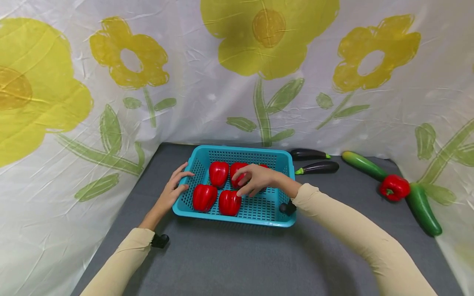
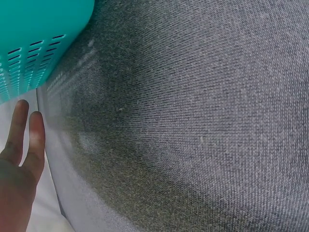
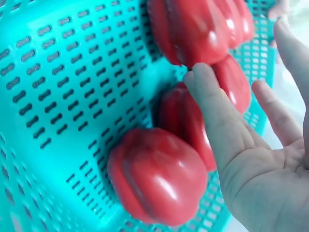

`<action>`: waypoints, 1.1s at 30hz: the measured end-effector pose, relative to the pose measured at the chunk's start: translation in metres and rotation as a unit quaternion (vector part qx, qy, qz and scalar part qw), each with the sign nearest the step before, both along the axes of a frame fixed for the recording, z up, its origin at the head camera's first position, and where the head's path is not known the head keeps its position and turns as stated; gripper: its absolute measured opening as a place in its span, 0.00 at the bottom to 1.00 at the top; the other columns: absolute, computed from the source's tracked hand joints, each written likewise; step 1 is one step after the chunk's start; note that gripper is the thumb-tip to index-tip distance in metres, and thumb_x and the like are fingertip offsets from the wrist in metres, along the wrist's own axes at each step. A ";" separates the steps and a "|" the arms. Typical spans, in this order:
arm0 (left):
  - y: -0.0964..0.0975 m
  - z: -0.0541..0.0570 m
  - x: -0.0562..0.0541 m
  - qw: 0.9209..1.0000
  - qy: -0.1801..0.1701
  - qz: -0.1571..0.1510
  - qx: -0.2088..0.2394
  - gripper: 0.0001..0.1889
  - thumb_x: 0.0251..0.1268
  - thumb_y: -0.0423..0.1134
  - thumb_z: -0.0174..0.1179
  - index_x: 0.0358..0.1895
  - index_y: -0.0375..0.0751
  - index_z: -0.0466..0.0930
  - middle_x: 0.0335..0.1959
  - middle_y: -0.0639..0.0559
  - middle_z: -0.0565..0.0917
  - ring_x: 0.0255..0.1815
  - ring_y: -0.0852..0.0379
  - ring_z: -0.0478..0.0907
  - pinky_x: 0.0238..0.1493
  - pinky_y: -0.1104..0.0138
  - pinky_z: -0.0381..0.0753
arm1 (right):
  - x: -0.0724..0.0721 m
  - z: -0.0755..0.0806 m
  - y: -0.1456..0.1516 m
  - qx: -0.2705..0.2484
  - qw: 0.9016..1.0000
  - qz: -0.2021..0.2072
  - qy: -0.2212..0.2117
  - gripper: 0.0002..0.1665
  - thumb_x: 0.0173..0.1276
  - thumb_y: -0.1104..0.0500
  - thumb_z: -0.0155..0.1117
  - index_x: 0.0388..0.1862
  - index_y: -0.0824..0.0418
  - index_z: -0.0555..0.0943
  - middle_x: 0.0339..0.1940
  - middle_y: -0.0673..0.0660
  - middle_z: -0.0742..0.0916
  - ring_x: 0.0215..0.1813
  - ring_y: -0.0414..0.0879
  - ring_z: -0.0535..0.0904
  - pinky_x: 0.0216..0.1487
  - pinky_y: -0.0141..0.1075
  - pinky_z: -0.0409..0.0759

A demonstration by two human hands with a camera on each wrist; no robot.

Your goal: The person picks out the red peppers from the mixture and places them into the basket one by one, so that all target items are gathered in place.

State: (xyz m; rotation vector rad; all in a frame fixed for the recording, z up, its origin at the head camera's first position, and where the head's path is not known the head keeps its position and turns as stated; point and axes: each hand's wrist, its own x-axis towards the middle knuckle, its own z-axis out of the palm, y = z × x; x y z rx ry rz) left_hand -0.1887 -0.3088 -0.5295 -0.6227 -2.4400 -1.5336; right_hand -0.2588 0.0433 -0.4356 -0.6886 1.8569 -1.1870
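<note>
A blue plastic basket (image 1: 229, 222) with slotted walls holds several red bell peppers, among them a back-left pepper (image 1: 219, 174), a front-left pepper (image 1: 204, 197) and a front-middle pepper (image 1: 229, 203). My right hand (image 1: 255, 179) hovers over the basket, fingers loosely bent and apart, partly hiding the back peppers. In the right wrist view that hand (image 3: 260, 159) has nothing in its grasp, and a bell pepper (image 3: 157, 176) sits beside it in the basket's corner. My left hand (image 1: 173, 191) is at the basket's left rim with fingers spread; two fingers (image 2: 36, 140) show straight in the left wrist view.
Right of the basket lie two eggplants, one at the back (image 1: 308, 154) and one nearer (image 1: 319, 167). Farther right, another red bell pepper (image 1: 394, 188) lies between a yellow-tipped green cucumber (image 1: 363, 164) and a second cucumber (image 1: 423, 207). A flower-printed cloth (image 1: 192, 102) hangs behind the grey table (image 1: 229, 263).
</note>
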 end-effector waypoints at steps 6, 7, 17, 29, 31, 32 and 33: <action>0.001 0.003 -0.001 1.000 -0.001 -0.004 0.003 0.18 0.73 0.21 0.48 0.62 0.27 0.74 0.80 0.37 0.52 0.77 0.38 0.50 0.55 0.72 0.70 | -0.002 0.011 0.015 -0.008 1.000 -0.013 0.019 0.37 0.66 0.61 0.74 0.71 0.69 0.71 0.65 0.73 0.77 0.62 0.62 0.75 0.49 0.55 0.81; 0.002 0.004 0.000 1.000 -0.001 -0.003 0.000 0.18 0.73 0.20 0.48 0.62 0.26 0.74 0.80 0.37 0.52 0.77 0.38 0.50 0.55 0.71 0.70 | -0.002 0.012 0.019 -0.006 1.000 -0.014 0.023 0.38 0.66 0.61 0.74 0.71 0.69 0.70 0.65 0.72 0.77 0.62 0.61 0.76 0.49 0.54 0.81; 0.018 0.038 0.013 1.000 0.004 0.000 -0.025 0.18 0.68 0.17 0.49 0.58 0.25 0.75 0.75 0.23 0.54 0.74 0.25 0.50 0.57 0.29 0.62 | -0.001 0.021 0.063 -0.057 0.995 -0.072 0.039 0.35 0.67 0.60 0.73 0.70 0.68 0.71 0.64 0.71 0.78 0.58 0.61 0.80 0.52 0.55 0.80; 0.002 0.003 0.001 0.999 0.001 0.010 -0.034 0.17 0.74 0.22 0.48 0.62 0.28 0.73 0.80 0.36 0.53 0.77 0.36 0.50 0.60 0.60 0.69 | 0.021 0.019 0.118 -0.116 0.978 -0.163 0.053 0.25 0.69 0.64 0.70 0.63 0.69 0.76 0.61 0.72 0.78 0.54 0.60 0.83 0.52 0.51 0.81; 0.001 0.002 0.001 1.000 -0.002 0.009 -0.029 0.17 0.75 0.24 0.47 0.63 0.30 0.74 0.80 0.38 0.53 0.77 0.38 0.50 0.58 0.67 0.69 | 0.024 0.017 0.127 -0.123 0.975 -0.177 0.060 0.25 0.70 0.64 0.69 0.63 0.70 0.76 0.60 0.73 0.78 0.56 0.62 0.81 0.53 0.52 0.80; 0.001 0.002 0.001 1.000 -0.003 0.008 -0.026 0.17 0.75 0.24 0.47 0.63 0.30 0.74 0.80 0.39 0.53 0.77 0.38 0.50 0.57 0.69 0.68 | 0.025 0.016 0.132 -0.125 0.973 -0.185 0.063 0.25 0.70 0.64 0.69 0.63 0.70 0.76 0.60 0.73 0.78 0.57 0.62 0.81 0.53 0.52 0.80; 0.001 0.002 0.001 1.000 -0.004 0.008 -0.025 0.17 0.75 0.25 0.47 0.63 0.31 0.74 0.80 0.40 0.53 0.77 0.39 0.50 0.57 0.70 0.69 | 0.026 0.015 0.137 -0.128 0.971 -0.194 0.064 0.25 0.70 0.64 0.69 0.63 0.70 0.75 0.61 0.74 0.78 0.57 0.62 0.80 0.53 0.52 0.80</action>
